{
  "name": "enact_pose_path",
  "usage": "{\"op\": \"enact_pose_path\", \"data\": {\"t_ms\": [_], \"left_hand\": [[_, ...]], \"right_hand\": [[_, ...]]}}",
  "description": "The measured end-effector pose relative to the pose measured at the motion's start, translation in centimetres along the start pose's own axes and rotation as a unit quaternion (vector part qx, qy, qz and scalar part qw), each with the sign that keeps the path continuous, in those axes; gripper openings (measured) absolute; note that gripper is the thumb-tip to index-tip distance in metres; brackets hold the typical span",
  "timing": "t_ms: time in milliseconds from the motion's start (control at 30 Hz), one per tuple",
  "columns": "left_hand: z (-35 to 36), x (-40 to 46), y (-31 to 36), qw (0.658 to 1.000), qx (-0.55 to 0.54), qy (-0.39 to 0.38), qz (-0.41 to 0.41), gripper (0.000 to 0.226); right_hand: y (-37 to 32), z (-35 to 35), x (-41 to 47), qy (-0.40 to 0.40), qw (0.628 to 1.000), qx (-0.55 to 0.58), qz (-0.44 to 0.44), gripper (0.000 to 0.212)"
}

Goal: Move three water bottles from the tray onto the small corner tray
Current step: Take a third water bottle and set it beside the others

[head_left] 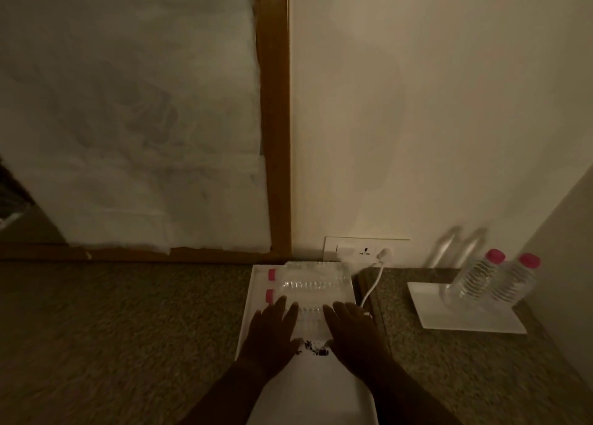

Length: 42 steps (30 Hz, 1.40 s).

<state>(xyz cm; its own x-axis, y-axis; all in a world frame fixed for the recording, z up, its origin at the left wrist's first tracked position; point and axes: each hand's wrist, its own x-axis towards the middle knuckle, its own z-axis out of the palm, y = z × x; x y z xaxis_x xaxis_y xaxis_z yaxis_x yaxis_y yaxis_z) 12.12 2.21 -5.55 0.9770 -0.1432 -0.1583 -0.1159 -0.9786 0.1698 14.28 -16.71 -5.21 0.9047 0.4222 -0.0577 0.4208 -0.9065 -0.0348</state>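
Note:
A long white tray (253, 283) lies on the speckled counter and carries clear water bottles (311, 280) with pink caps, lying on their sides with caps to the left. My left hand (272, 331) and my right hand (353, 331) rest flat on the nearest lying bottle (309, 315), fingers spread. To the right, the small corner tray (475, 322) holds two upright pink-capped bottles, one (475, 280) on the left and another (516, 283) beside it. Whether my fingers grip the bottle is not clear in the dim light.
A white cable (373, 283) runs from a wall socket (365, 250) down between the two trays. A wood-framed panel (276, 120) stands at the back left. Walls meet in a corner behind the small tray. The image is dark and blurred.

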Motion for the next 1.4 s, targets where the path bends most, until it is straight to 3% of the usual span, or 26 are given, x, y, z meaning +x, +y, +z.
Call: {"op": "enact_pose_path", "data": {"t_ms": [433,567,633,700,800,867,900,1067,1200,1400], "left_hand": [[0.5,-0.1,-0.9,0.997,0.062,0.014,0.031,0.071],[-1.6,0.0,-0.2,0.994,0.046,0.089,0.034,0.062],[-3.1,-0.2,0.8,0.988,-0.047,0.149,-0.011,0.069],[-4.9,-0.4,2.2,0.956,-0.201,0.197,-0.087,0.080],[-7.2,0.4,4.4,0.858,-0.452,0.179,-0.163,0.085],[-8.6,1.6,6.6,0.790,-0.591,0.114,-0.121,0.078],[-9.4,2.5,8.0,0.774,-0.621,0.088,-0.090,0.074],[-11.5,6.7,14.5,0.796,-0.598,0.089,-0.032,0.064],[-11.3,9.2,19.5,0.847,-0.519,0.111,0.021,0.062],[-9.7,13.2,25.4,0.888,-0.437,0.085,0.111,0.059]], "right_hand": [[-1.4,-1.5,0.5,-0.002,0.999,-0.049,-0.021,0.026],[-0.8,-2.3,-0.6,0.064,0.994,-0.088,-0.031,0.023],[0.1,-2.6,-1.0,0.109,0.991,-0.067,-0.027,0.024],[1.1,-3.1,-1.5,0.128,0.992,-0.010,0.012,0.029],[2.0,-4.3,-2.3,0.173,0.974,0.117,0.092,0.048],[2.7,-5.3,-2.9,0.201,0.950,0.206,0.123,0.060],[3.3,-5.8,-3.2,0.211,0.937,0.240,0.137,0.063],[6.9,-6.6,-4.3,0.249,0.867,0.366,0.228,0.049],[10.2,-6.1,-4.6,0.291,0.867,0.303,0.269,0.047],[14.4,-4.5,-3.2,0.314,0.786,0.356,0.396,0.046]]}}
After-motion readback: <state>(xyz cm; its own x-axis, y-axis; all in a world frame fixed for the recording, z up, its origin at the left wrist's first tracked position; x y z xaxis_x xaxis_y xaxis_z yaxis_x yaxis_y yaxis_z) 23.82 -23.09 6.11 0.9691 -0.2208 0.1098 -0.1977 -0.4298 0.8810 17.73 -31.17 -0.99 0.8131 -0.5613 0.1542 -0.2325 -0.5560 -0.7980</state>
